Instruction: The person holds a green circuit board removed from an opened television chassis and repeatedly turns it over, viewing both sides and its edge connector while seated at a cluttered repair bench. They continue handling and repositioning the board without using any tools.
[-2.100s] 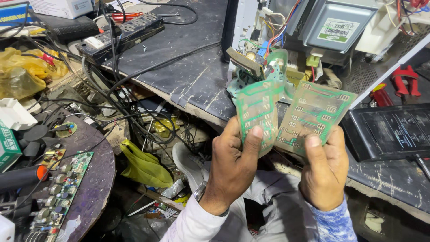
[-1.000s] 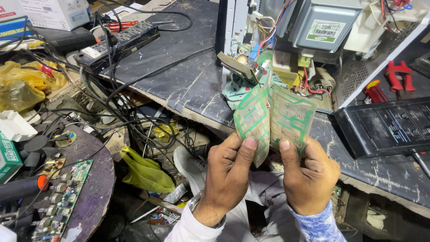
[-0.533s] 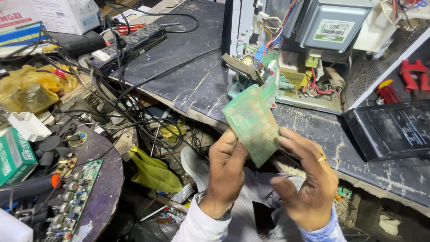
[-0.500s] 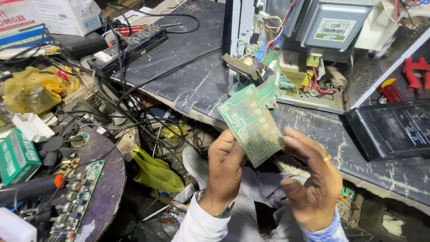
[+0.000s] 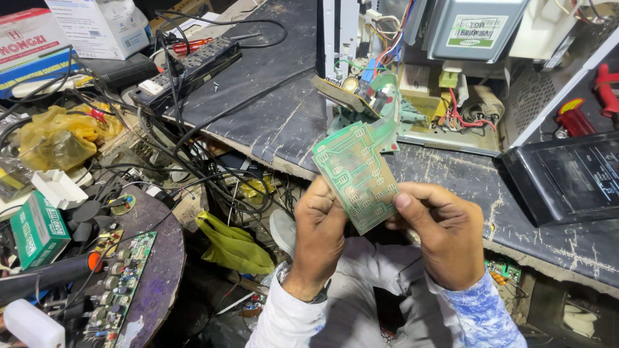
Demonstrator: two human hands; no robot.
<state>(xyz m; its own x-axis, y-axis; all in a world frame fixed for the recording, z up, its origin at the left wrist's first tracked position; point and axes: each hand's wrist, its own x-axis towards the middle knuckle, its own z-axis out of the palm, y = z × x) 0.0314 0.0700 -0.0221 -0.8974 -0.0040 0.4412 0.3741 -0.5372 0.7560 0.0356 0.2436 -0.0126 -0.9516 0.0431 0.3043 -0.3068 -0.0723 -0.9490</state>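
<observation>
My left hand (image 5: 320,235) and right hand (image 5: 445,235), both closed, grip the thin green flexible circuit sheet (image 5: 356,174) by its lower edges, tilted above the dark scratched bench (image 5: 271,122).

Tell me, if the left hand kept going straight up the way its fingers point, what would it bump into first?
Probably the green flexible circuit sheet that the left hand already pinches together with the right hand. Past it, the edge of the dark workbench seems next, though depth is hard to judge.
</observation>
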